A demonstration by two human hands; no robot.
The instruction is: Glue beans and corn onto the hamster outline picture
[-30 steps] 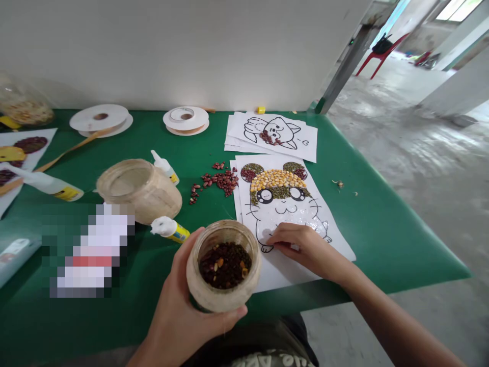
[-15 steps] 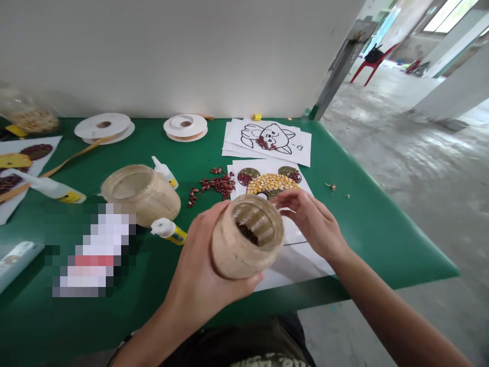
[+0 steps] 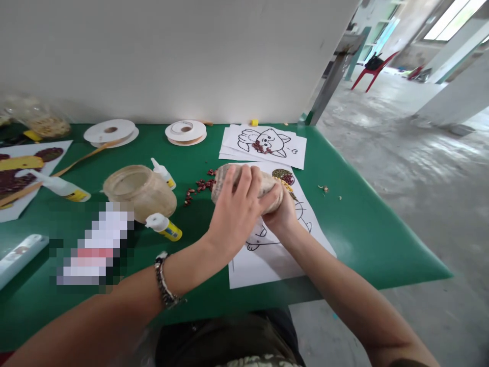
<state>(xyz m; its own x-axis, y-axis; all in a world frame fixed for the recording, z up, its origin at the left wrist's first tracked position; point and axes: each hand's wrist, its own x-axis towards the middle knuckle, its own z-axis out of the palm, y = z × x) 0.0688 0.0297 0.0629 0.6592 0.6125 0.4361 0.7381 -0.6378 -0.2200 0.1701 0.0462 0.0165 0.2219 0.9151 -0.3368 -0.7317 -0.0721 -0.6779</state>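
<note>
My left hand [image 3: 239, 204] is wrapped over a cloudy jar [image 3: 220, 184] and holds it tipped on its side, mouth towards the right. My right hand [image 3: 283, 214] is cupped against the mouth end; its fingers are mostly hidden, and so is what lies inside the jar. Below both hands is a paper with a line drawing [image 3: 252, 270], partly covered with yellow corn kernels and with dark red and green beans in a round ear shape. Loose dark red beans [image 3: 200, 186] lie on the green table just left of the jar.
A second cloudy jar [image 3: 162, 196], glue bottles [image 3: 171, 232] and a blurred-out pale object [image 3: 95, 244] are to the left. White ribbon spools [image 3: 179, 133] and dog drawings [image 3: 280, 145] lie near the wall. The table's edge [image 3: 389, 219] runs along the right.
My left hand has turned the jar from nearly upright onto its side, mouth to the right. My right hand has moved in from beside the jar to its mouth.
</note>
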